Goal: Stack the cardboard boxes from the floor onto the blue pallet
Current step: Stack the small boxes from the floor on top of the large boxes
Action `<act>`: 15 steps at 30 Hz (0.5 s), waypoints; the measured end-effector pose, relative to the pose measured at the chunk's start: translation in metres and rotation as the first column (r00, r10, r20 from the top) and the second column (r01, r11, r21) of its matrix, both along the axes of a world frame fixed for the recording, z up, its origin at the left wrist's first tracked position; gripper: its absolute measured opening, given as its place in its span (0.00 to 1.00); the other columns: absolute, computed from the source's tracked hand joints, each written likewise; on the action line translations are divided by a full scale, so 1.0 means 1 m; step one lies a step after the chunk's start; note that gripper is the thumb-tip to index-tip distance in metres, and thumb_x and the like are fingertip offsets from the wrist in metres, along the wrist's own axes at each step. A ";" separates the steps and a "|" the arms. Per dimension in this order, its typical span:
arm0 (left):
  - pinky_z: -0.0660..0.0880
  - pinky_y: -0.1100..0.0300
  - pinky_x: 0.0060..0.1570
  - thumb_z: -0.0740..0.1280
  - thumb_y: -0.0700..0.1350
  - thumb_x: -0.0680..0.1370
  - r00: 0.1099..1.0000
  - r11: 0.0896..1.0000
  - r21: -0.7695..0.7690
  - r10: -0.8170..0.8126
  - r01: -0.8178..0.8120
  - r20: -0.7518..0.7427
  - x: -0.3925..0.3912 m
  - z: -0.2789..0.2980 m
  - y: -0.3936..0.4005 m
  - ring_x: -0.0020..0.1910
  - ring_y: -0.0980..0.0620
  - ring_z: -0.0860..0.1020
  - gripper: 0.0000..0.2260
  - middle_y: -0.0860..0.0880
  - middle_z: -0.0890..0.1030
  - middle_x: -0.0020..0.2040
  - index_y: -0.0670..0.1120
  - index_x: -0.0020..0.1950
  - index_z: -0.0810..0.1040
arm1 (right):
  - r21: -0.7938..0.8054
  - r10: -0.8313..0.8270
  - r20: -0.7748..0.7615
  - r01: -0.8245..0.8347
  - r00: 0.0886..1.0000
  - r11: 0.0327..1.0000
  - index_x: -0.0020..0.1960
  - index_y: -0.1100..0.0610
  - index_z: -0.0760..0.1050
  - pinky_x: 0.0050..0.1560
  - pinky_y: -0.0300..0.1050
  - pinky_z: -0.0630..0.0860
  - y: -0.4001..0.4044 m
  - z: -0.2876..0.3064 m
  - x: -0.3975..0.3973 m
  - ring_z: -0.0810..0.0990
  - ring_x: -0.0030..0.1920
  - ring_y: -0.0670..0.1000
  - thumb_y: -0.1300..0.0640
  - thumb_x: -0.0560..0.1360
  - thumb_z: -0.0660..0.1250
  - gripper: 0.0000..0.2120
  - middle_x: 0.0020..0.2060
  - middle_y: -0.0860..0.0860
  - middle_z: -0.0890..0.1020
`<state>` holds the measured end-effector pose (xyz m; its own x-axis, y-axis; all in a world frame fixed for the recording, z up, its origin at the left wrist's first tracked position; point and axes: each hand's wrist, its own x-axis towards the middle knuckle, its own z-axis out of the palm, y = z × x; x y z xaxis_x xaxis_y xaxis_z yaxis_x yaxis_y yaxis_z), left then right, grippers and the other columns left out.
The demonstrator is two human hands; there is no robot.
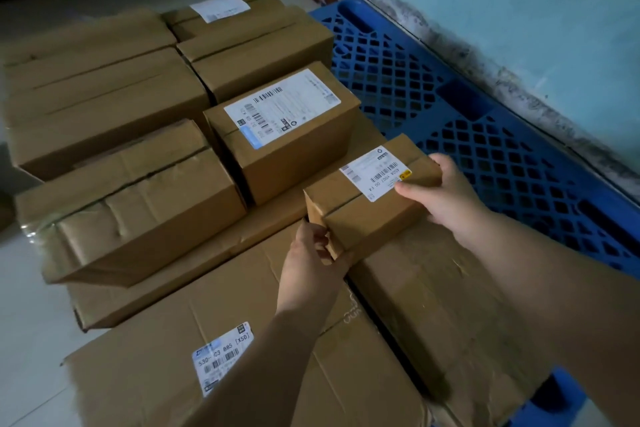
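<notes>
Floor (31, 322): pale, bare at the left edge.
Dented box (138, 211): far left, crumpled top, on a lower box.
Labelled box (284, 128): mid-row, large white label on top.
Left hand (311, 253): fingers curled round the small box's near-left corner, gripping it.
Small box (367, 208): held between both hands, above a big flat box (433, 305) at the pallet's near end.
Right hand (446, 191): thumb on top by the label, fingers wrapped over the right end.
Pallet (485, 135): blue grid, against the wall (536, 10), far part bare.
</notes>
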<state>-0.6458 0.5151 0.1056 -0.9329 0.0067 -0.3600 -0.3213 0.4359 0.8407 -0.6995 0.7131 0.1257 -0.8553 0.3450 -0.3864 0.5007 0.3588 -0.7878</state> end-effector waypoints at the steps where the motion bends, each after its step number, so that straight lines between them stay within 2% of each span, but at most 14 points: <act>1: 0.69 0.70 0.36 0.72 0.45 0.70 1.000 1.000 0.000 -0.003 0.003 0.001 0.001 0.005 -0.003 0.44 0.57 0.77 0.15 0.53 0.78 0.49 0.51 0.53 0.71 | 0.089 0.010 0.015 -0.011 1.000 0.996 0.68 0.48 0.63 0.62 0.56 0.71 -0.003 0.003 0.002 0.72 0.61 0.54 0.49 0.66 0.75 0.35 0.62 0.51 0.72; 3: 0.69 0.69 0.36 0.71 0.49 0.71 0.999 1.000 -0.001 0.000 0.000 -0.034 0.005 0.020 -0.013 0.42 0.60 0.76 0.13 0.55 0.77 0.48 0.53 0.51 0.71 | 0.359 0.069 0.029 -0.075 0.997 0.931 0.73 0.50 0.58 0.67 0.59 0.64 -0.012 0.016 0.004 0.62 0.70 0.57 0.45 0.65 0.74 0.42 0.69 0.54 0.66; 5: 0.70 0.68 0.36 0.70 0.50 0.72 0.993 1.000 -0.005 0.023 -0.024 -0.112 0.007 0.042 -0.031 0.42 0.61 0.76 0.09 0.57 0.76 0.45 0.58 0.47 0.70 | 0.594 0.191 -0.017 -0.143 0.981 0.791 0.72 0.53 0.59 0.68 0.63 0.61 -0.034 0.036 0.004 0.56 0.73 0.58 0.44 0.65 0.74 0.42 0.71 0.55 0.63; 6: 0.70 0.67 0.36 0.69 0.49 0.72 0.984 0.999 -0.016 0.044 -0.048 -0.172 0.007 0.055 -0.043 0.43 0.60 0.76 0.09 0.58 0.76 0.44 0.59 0.45 0.70 | 0.649 0.251 -0.055 -0.157 0.966 0.745 0.71 0.53 0.62 0.67 0.63 0.61 -0.050 0.048 0.003 0.56 0.72 0.58 0.43 0.65 0.73 0.40 0.71 0.55 0.64; 8: 0.69 0.66 0.36 0.69 0.47 0.72 0.932 0.988 -0.065 0.111 -0.142 -0.346 0.004 0.082 -0.073 0.42 0.59 0.74 0.08 0.59 0.75 0.41 0.58 0.43 0.71 | 0.732 0.429 -0.169 -0.178 0.887 0.658 0.67 0.54 0.68 0.64 0.61 0.63 -0.090 0.075 -0.001 0.61 0.70 0.59 0.43 0.64 0.74 0.35 0.68 0.55 0.67; 10: 0.69 0.67 0.35 0.69 0.48 0.70 0.859 0.964 -0.078 0.190 -0.256 -0.475 0.000 0.108 -0.112 0.41 0.58 0.73 0.07 0.58 0.75 0.40 0.55 0.44 0.72 | 0.808 0.642 -0.227 -0.227 0.732 0.544 0.62 0.54 0.71 0.60 0.61 0.64 -0.139 0.099 -0.005 0.65 0.66 0.58 0.43 0.64 0.73 0.31 0.64 0.56 0.71; 12: 0.71 0.63 0.37 0.66 0.51 0.69 0.806 0.938 -0.041 0.273 -0.345 -0.526 -0.003 0.131 -0.155 0.41 0.56 0.74 0.06 0.56 0.76 0.40 0.54 0.44 0.73 | 0.818 0.764 -0.258 -0.287 0.592 0.499 0.60 0.53 0.71 0.59 0.60 0.66 -0.193 0.123 -0.008 0.66 0.63 0.56 0.42 0.63 0.71 0.28 0.61 0.55 0.74; 15: 0.73 0.53 0.40 0.66 0.51 0.69 0.749 0.861 0.037 0.461 -0.507 -0.476 -0.003 0.153 -0.234 0.43 0.51 0.75 0.07 0.55 0.77 0.42 0.55 0.45 0.73 | 0.767 0.830 -0.297 -0.400 0.473 0.502 0.60 0.52 0.71 0.59 0.57 0.68 -0.285 0.156 -0.004 0.70 0.61 0.55 0.43 0.65 0.66 0.26 0.59 0.53 0.74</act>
<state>-0.6487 0.2810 0.2587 -0.8556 -0.5017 0.1277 -0.1029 0.4066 0.9078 -0.7030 0.4279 0.2821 -0.8458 -0.4419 0.2988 -0.5253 0.7877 -0.3220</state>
